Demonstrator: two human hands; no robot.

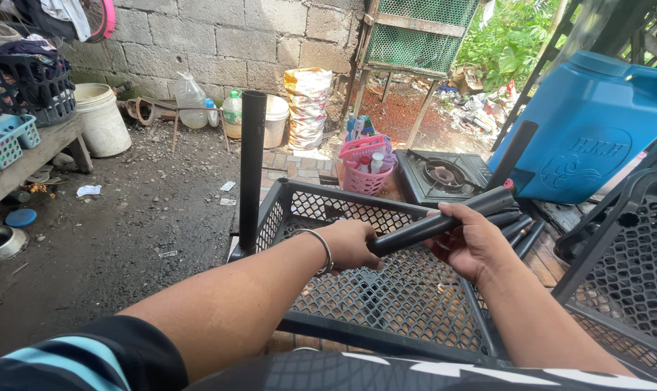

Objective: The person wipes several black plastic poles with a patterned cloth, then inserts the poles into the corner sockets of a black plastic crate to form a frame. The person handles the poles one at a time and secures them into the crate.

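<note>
Over a black mesh shelf panel lying flat at the person's knees, a black plastic tube is held slantwise, and both grips are clamped on it: the left hand closed around its lower end, the right hand wrapped around its middle. Another black tube stands upright in the panel's far left corner socket. More loose tubes lie just beyond the right hand, and a second mesh panel leans at the right edge. Behind these sit a single-burner gas stove and a pink basket holding small bottles, with a large blue water jug tilted at the right. Farther off, against the block wall, stand a white bucket, clear bottles and a printed sack.
</note>
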